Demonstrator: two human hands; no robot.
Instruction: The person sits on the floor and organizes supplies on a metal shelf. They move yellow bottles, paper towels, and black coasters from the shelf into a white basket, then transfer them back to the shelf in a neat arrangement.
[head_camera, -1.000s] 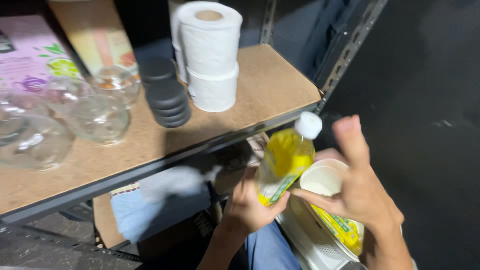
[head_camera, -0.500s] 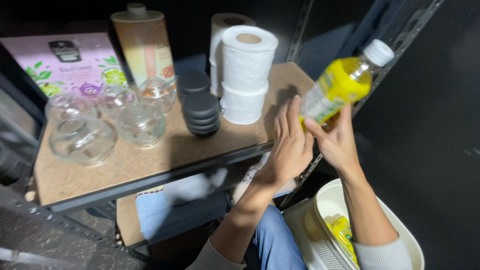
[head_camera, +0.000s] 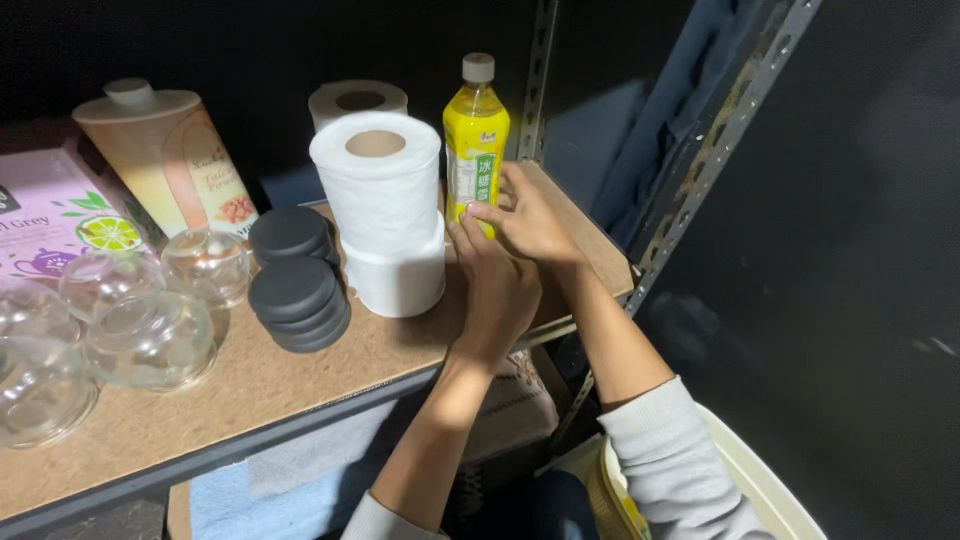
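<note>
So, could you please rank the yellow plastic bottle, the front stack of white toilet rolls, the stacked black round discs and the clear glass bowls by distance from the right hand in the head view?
1. Yellow plastic bottle: touched by the right hand.
2. Front stack of white toilet rolls: just left.
3. Stacked black round discs: farther left.
4. Clear glass bowls: far left.

Glossy plastic bottle (head_camera: 476, 140) on matt, rough chipboard shelf (head_camera: 300, 380) (metal-framed), beside clear glass bowls (head_camera: 150, 340).
</note>
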